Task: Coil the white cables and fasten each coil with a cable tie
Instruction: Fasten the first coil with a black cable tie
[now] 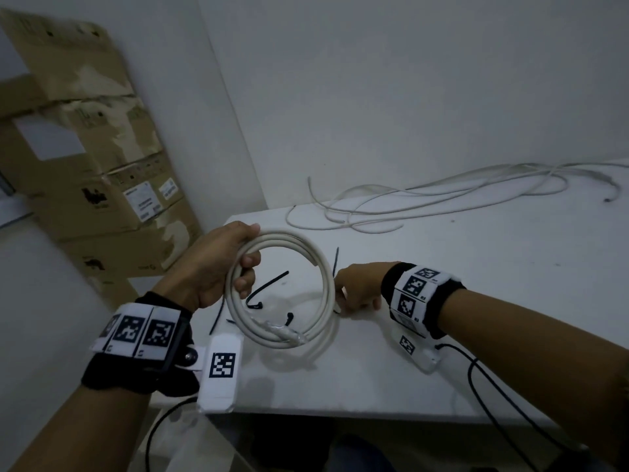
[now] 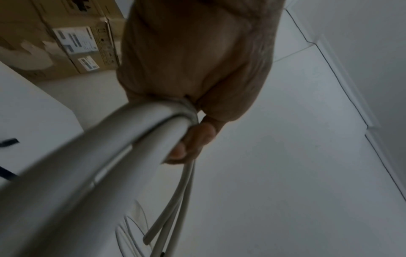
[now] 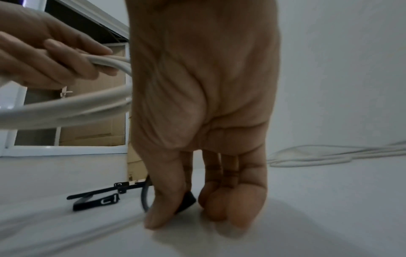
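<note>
My left hand [image 1: 243, 267] grips a round coil of white cable [image 1: 327, 277] and holds it upright above the white table [image 1: 476, 301]. In the left wrist view the fingers [image 2: 193, 139] curl round the bundled loops [image 2: 110, 139]. A clear plug end lies at the coil's bottom [image 1: 286, 332]. My right hand [image 1: 342, 298] reaches down to the tabletop just right of the coil. Its thumb [image 3: 162, 208] and forefinger pinch one end of a black cable tie [image 3: 187, 200] that lies on the surface.
More black cable ties [image 1: 269, 281] lie on the table under and beside the coil, and show as black cable ties [image 3: 96, 200] in the right wrist view. A loose tangle of white cables [image 1: 442, 195] sprawls along the back wall. Stacked cardboard boxes [image 1: 102, 165] stand left of the table.
</note>
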A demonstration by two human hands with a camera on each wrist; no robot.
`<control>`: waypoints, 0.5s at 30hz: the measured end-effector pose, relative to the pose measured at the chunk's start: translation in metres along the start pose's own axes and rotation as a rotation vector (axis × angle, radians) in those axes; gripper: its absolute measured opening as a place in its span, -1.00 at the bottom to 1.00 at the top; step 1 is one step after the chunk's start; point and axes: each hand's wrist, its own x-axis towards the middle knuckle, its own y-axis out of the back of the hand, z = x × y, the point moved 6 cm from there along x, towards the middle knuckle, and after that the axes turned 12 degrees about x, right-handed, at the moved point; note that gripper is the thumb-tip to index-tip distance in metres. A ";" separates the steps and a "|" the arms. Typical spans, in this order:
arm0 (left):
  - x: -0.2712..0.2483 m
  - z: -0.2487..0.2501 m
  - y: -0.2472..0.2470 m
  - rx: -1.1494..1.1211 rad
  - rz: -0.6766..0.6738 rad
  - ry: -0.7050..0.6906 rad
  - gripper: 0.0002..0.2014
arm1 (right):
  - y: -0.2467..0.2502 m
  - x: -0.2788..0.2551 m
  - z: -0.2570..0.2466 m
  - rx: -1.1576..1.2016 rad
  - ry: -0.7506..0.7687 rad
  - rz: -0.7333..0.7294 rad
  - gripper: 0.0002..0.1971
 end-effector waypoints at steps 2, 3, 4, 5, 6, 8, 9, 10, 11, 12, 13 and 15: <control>0.006 0.008 -0.016 0.015 -0.035 0.005 -0.77 | 0.001 -0.016 0.017 -0.054 -0.029 -0.018 -0.84; 0.009 0.013 -0.025 0.019 -0.050 0.006 -0.76 | 0.003 -0.024 0.026 -0.076 -0.043 -0.014 -0.83; 0.013 0.018 -0.035 0.022 -0.062 0.005 -0.76 | 0.006 -0.032 0.036 -0.085 -0.056 0.000 -0.83; 0.016 0.023 -0.045 0.024 -0.072 -0.001 -0.77 | 0.010 -0.041 0.047 -0.064 -0.076 0.017 -0.84; 0.020 0.028 -0.056 0.029 -0.084 -0.011 -0.79 | 0.015 -0.050 0.060 -0.007 -0.102 0.035 -0.86; 0.026 0.038 -0.078 0.034 -0.106 -0.024 -0.80 | 0.029 -0.069 0.084 0.157 -0.126 0.106 -0.90; 0.030 0.044 -0.093 0.034 -0.125 -0.028 -0.79 | 0.040 -0.082 0.098 0.227 -0.120 0.183 -0.91; 0.032 0.047 -0.100 0.028 -0.130 -0.030 -0.78 | 0.051 -0.093 0.104 0.278 -0.099 0.275 -0.93; 0.035 0.052 -0.111 0.021 -0.142 -0.037 -0.78 | 0.063 -0.108 0.112 0.318 -0.079 0.388 -0.93; 0.038 0.056 -0.122 0.018 -0.150 -0.044 -0.77 | 0.075 -0.125 0.119 0.363 -0.055 0.503 -0.92; 0.040 0.059 -0.132 0.017 -0.155 -0.048 -0.76 | 0.084 -0.142 0.123 0.418 -0.030 0.608 -0.92; 0.045 0.067 -0.151 0.019 -0.161 -0.059 -0.75 | 0.093 -0.170 0.130 0.493 0.008 0.716 -0.93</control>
